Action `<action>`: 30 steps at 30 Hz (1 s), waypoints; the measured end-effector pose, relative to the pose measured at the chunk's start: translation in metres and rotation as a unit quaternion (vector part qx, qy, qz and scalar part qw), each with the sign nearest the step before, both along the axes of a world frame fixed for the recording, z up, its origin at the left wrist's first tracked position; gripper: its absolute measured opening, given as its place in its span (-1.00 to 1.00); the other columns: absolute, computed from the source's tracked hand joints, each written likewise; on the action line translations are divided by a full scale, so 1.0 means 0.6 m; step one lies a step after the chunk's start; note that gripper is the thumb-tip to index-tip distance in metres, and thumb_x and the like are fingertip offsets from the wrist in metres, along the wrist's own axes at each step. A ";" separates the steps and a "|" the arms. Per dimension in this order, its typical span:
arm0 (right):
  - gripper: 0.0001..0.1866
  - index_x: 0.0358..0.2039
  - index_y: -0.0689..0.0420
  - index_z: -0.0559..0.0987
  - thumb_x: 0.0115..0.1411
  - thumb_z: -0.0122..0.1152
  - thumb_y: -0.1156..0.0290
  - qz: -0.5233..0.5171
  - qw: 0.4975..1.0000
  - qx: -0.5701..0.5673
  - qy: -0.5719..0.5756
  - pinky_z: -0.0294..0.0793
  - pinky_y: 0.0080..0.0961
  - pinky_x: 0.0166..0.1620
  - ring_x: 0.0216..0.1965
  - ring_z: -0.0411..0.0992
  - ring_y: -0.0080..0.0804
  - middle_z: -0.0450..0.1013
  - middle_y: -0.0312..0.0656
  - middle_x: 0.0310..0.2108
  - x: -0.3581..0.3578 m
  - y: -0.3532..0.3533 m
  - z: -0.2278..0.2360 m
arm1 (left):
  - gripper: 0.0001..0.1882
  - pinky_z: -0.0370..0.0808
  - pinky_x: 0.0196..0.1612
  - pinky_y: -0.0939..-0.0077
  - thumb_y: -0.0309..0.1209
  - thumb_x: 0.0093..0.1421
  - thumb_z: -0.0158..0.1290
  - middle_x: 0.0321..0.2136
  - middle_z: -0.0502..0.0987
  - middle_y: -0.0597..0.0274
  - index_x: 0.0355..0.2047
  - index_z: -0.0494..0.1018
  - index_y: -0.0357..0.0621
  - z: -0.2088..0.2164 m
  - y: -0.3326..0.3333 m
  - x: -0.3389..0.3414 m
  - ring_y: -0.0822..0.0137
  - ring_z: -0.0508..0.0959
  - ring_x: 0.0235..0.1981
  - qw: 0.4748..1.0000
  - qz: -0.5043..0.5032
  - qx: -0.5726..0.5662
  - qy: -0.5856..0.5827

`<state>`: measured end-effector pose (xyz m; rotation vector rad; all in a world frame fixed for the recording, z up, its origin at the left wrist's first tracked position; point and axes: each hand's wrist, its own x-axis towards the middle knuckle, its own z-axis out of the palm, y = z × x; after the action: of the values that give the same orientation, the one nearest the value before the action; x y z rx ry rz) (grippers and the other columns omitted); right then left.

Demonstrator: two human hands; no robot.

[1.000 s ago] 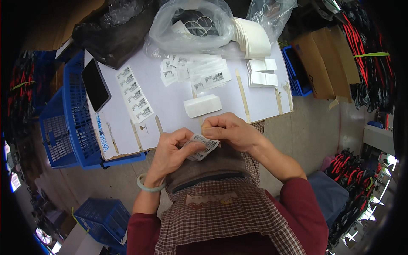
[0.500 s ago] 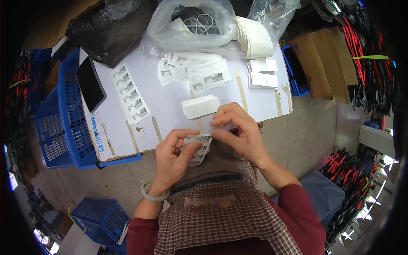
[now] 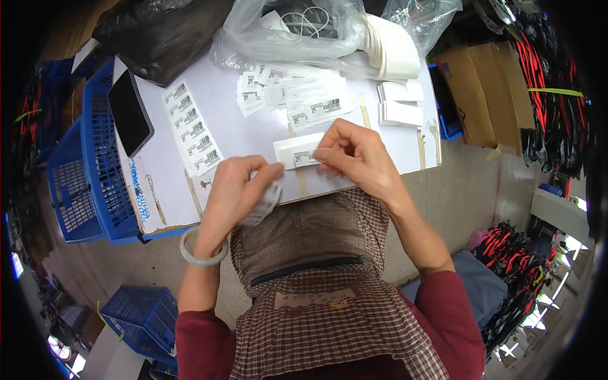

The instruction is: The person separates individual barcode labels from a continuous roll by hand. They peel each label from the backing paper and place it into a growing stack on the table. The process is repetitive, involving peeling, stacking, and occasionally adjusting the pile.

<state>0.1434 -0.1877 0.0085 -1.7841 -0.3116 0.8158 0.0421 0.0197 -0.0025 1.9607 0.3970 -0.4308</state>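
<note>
Right hand (image 3: 347,154) pinched white oblong printed label (image 3: 304,158), best squared on white paper stack (image 3: 297,142); left hand (image 3: 240,183) beside it gripped white label sheet (image 3: 266,202)

The label (image 3: 304,158) and card stack (image 3: 299,143) look like smooth, matt paper. The clear bag (image 3: 288,49) is glossy, wrinkled plastic; the checked apron (image 3: 335,329) is matt cloth.

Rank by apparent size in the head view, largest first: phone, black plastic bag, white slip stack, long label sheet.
1. Black plastic bag
2. Long label sheet and phone: too alike to rank
3. White slip stack, partly hidden
</note>
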 end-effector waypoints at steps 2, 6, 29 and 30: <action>-0.90 -0.45 0.27 0.53 0.14 0.26 0.52 0.021 0.999 -0.026 -0.009 0.33 -0.65 -0.52 -0.60 0.41 -0.63 0.49 -0.24 -0.64 0.003 0.011 -0.007 | -0.65 0.29 -0.61 0.62 -0.27 0.21 0.12 -0.72 0.50 0.27 -0.55 0.57 -0.36 -0.006 -0.003 0.018 0.55 0.42 -0.70 0.999 0.001 0.018 0.027; -0.92 -0.43 0.23 0.54 0.18 0.25 0.52 0.038 0.997 -0.056 -0.043 0.25 -0.75 -0.57 -0.63 0.34 -0.74 0.49 -0.33 -0.64 0.003 0.012 -0.016 | -0.62 0.23 -0.66 0.61 -0.25 0.18 0.13 -0.79 0.45 0.30 -0.60 0.57 -0.36 -0.007 -0.010 0.029 0.56 0.34 -0.77 0.998 -0.011 0.056 0.039; -0.69 -0.53 0.28 0.52 -0.08 0.43 0.31 0.060 0.867 -0.222 -0.443 0.43 -0.21 -0.54 -0.62 0.52 -0.12 0.50 0.00 -0.67 0.084 0.055 -0.028 | -0.61 0.36 -0.56 0.32 -0.15 0.06 0.21 -0.81 0.45 0.14 -0.73 0.56 -0.18 -0.005 -0.017 0.148 0.19 0.41 -0.75 0.959 -0.085 0.260 -0.070; -0.68 -0.55 0.28 0.52 -0.09 0.44 0.30 0.055 0.864 -0.239 -0.440 0.43 -0.20 -0.54 -0.63 0.52 -0.11 0.49 0.00 -0.68 0.090 0.051 -0.026 | -0.62 0.37 -0.55 0.29 -0.17 0.06 0.20 -0.80 0.44 0.08 -0.72 0.56 -0.21 -0.005 -0.017 0.151 0.15 0.43 -0.74 0.959 -0.086 0.258 -0.082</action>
<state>0.1973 -0.1570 -0.0070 -2.5638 -0.8693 0.0760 0.1324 0.0095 -0.0053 2.5326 0.2466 -0.2867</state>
